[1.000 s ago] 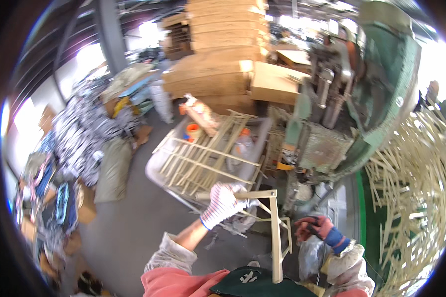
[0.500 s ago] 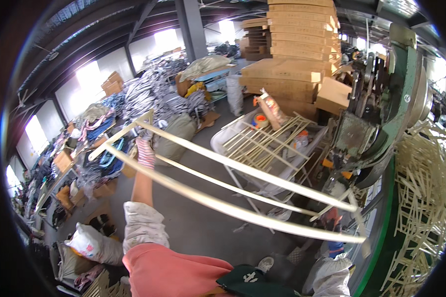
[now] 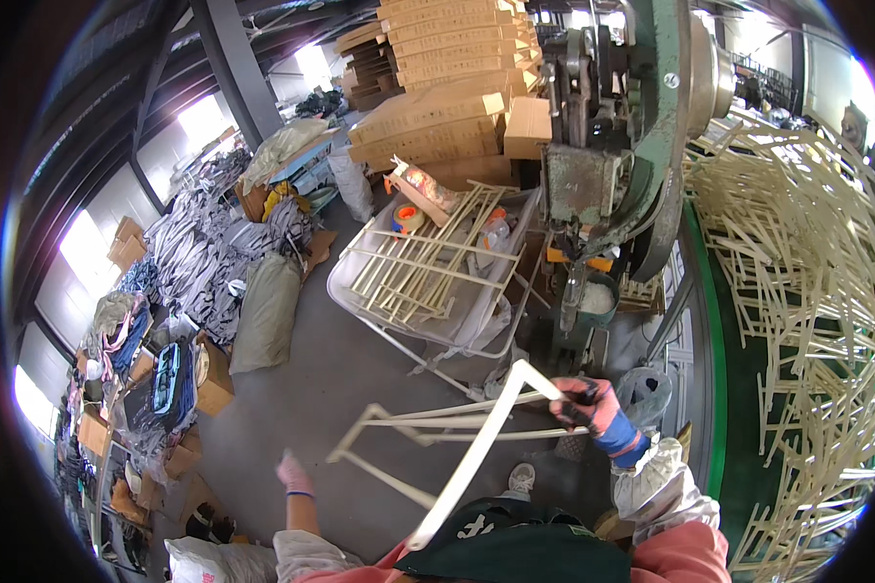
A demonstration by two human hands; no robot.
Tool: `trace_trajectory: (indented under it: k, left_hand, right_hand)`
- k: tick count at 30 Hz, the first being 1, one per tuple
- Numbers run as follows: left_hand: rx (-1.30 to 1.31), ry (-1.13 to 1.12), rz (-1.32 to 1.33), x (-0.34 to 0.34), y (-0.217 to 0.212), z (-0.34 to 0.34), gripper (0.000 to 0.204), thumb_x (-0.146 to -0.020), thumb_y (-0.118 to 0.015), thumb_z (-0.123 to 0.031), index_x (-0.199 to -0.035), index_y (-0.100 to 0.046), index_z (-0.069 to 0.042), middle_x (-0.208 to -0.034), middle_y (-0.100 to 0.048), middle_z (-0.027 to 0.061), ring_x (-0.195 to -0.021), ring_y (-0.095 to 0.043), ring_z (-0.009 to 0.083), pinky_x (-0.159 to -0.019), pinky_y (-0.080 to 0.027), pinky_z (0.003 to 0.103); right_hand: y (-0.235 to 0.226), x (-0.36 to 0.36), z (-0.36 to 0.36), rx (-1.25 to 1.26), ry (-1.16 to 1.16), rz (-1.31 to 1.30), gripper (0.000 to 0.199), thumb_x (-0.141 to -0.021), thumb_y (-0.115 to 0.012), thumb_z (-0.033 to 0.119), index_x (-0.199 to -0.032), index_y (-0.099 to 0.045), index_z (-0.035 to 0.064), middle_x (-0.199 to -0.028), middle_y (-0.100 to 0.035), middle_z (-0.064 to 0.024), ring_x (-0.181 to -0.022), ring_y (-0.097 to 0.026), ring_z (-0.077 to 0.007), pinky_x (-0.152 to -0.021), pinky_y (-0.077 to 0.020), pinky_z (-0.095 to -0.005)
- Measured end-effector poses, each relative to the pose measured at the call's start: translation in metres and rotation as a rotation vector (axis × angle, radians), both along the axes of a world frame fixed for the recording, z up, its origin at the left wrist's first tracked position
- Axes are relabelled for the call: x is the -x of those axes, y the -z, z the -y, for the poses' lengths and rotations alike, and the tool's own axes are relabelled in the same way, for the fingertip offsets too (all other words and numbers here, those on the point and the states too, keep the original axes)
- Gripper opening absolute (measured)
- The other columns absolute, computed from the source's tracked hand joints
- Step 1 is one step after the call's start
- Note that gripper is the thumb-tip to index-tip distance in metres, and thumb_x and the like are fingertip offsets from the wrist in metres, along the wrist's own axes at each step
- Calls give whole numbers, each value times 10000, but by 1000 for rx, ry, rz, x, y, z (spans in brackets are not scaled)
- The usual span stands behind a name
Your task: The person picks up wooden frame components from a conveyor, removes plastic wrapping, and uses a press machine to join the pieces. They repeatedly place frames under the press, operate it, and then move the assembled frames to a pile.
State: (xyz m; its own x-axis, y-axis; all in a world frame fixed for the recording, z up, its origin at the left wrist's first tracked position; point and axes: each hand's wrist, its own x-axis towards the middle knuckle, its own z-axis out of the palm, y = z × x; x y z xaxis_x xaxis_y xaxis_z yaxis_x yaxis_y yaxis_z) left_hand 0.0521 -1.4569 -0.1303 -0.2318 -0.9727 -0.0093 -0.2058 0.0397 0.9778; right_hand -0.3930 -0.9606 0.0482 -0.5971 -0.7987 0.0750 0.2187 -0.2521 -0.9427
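My right hand (image 3: 591, 416), in a pink and blue work glove with dark, stained fingers, is closed on one corner of a cream-coloured frame of thin jointed bars (image 3: 472, 455). The frame hangs tilted in front of me, its far end reaching left and one long bar coming down toward my body. My left hand (image 3: 295, 474), in a pale pink glove, is apart from the frame at the lower left, over the grey floor. Its fingers are too small and blurred to make out.
A white tub on legs (image 3: 345, 277) holds cream bars, a tape roll (image 3: 408, 218) and a bottle. A green press machine (image 3: 651, 146) stands to its right. Loose cream strips (image 3: 817, 291) heap on a green-edged surface at far right. Cartons (image 3: 437, 121) and grey cloth (image 3: 204, 253) lie beyond.
My left hand has let go of the frame and dropped lower. The frame has swung toward my body, still in my right hand. The view has turned to the right.
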Motion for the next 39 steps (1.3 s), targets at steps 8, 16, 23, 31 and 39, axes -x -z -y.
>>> trace_trajectory:
  k: [8, 16, 23, 31, 39]
  left_hand:
    - [-263, 1448, 70, 299, -158, -229, 371, -890, -597, -255, -1153, -590, 6, -1066, -622, 14, -940, -553, 96, -841, -433, 266]
    - [-609, 874, -240, 485, -150, -243, 178, -835, -678, -159, -751, -647, -5, -567, -540, -17, -464, -451, 31, -399, -287, 202]
    - [-612, 1028, -200, 583, -131, -264, 159, -817, -709, -166, -728, -646, -50, -519, -523, -23, -394, -418, 54, -377, -297, 239]
    - [-589, 1101, -26, 593, -132, -262, 358, -857, -663, -277, -575, -529, -102, -468, -451, -18, -377, -371, 91, -391, -277, 267]
    - [-674, 1049, 15, 589, -143, -263, 346, -845, -676, -264, -582, -524, -98, -472, -448, -22, -405, -419, 92, -415, -317, 257]
  right_hand:
    - [5, 18, 40, -358, -86, -460, 325, -852, -669, 193, -1112, -629, 3, -742, -605, 20, -549, -469, -20, -465, -424, -223]
    - [32, 114, 31, -46, 386, 537, 425, -852, -620, 61, -1259, -501, 40, -809, -588, -21, -598, -529, -105, -466, -414, -240]
    - [39, 143, 68, -135, 570, 442, 422, -864, -627, 93, -1264, -502, 44, -800, -572, -12, -657, -547, -110, -530, -472, -266]
    - [36, 160, 79, -68, 531, 559, 444, -845, -621, 53, -1270, -494, 34, -737, -529, -14, -612, -507, -120, -463, -420, -281]
    - [84, 224, 45, -608, 529, 46, 311, -807, -684, 360, -929, -702, 74, -749, -691, -55, -661, -661, -180, -582, -526, -308]
